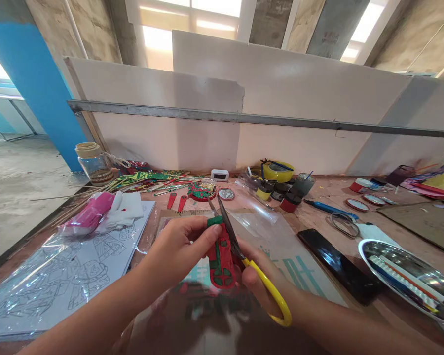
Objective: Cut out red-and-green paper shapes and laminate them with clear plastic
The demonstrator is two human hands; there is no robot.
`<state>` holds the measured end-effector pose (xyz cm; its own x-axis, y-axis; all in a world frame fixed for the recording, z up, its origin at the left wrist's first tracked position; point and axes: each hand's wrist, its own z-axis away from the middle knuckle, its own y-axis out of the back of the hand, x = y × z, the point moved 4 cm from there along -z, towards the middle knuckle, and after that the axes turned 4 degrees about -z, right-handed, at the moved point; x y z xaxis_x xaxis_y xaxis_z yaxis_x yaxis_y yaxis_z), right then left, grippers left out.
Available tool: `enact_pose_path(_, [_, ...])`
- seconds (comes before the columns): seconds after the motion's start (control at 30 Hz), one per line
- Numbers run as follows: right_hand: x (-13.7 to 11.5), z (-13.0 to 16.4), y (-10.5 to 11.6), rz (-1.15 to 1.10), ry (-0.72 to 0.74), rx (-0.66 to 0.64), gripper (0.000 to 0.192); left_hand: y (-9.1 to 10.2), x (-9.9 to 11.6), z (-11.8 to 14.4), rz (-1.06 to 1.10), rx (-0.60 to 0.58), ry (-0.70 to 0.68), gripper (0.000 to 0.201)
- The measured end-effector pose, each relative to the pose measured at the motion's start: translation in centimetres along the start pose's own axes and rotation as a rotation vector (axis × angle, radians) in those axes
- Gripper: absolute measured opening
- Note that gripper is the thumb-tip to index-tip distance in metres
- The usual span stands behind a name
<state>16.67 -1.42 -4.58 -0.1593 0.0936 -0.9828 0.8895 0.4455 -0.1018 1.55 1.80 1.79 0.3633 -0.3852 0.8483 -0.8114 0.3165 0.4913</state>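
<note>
A red-and-green painted cutout piece (pixel 221 259) is pinched in the left hand (pixel 177 246) at near centre; yellow-handled scissors (pixel 244 256), blades parted, are clasped by the right hand (pixel 261 281).

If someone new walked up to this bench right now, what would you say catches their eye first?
First, the yellow-handled scissors in the right hand at bottom centre, blades open over a red and green painted cutout held by the left hand. Next, the cluster of paint pots near the back wall, and the shiny metal tray at the right edge beside a black phone.
</note>
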Motion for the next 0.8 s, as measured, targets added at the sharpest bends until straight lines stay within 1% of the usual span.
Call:
enact_pose_path(0.1, [-0.7,-0.1,-0.3,0.018,0.053,-0.011,0.075,-0.1,0.1,-0.2,0.02,0.003,0.006,0.034])
enact_pose_path(0.27, [-1.1,-0.2,-0.4,-0.016,0.104,0.023,0.07,-0.3,-0.1,-0.3,0.053,0.0,0.048,0.036])
enact_pose_path(0.47, [-1.3,-0.1,-0.3,-0.027,0.057,0.075,0.07,-0.6,-1.0,0.1,0.018,-0.005,0.128,0.04])
enact_pose_path(0.63, [-1.4,-0.1,-0.4,-0.049,0.038,0.063,0.073,-0.5,-1.0,0.1,0.026,-0.013,0.111,0.039])
enact_pose_path(0.8, [-0.8,-0.1,-0.5,-0.117,-0.006,0.039,0.074,-0.4,-0.5,-0.2,0.032,-0.021,0.07,0.036])
